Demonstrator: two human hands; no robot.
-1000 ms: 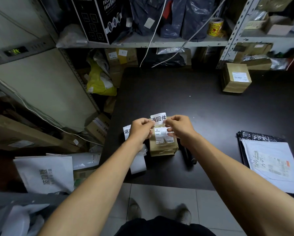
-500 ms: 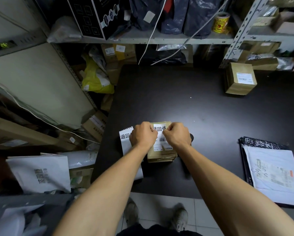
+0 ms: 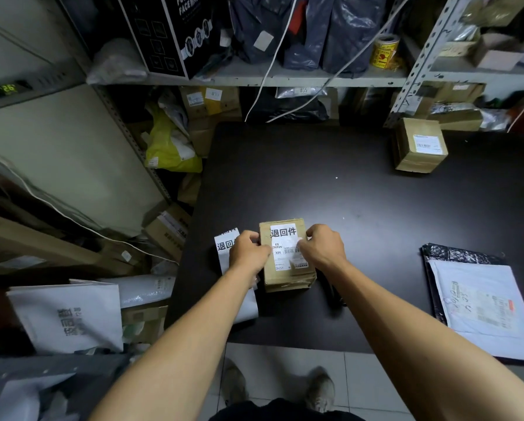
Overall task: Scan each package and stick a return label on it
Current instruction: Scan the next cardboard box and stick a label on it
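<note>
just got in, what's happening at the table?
A person is labelling a small cardboard box on the dark table. A white return label lies on the box top; the left hand and right hand grip the box's sides, thumbs pressing the label edges. A label strip lies left of it; another box and a white mailer wait.

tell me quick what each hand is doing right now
Left hand: fingers curled on the left edge of the small box.
Right hand: fingers curled on the box's right edge.
</note>
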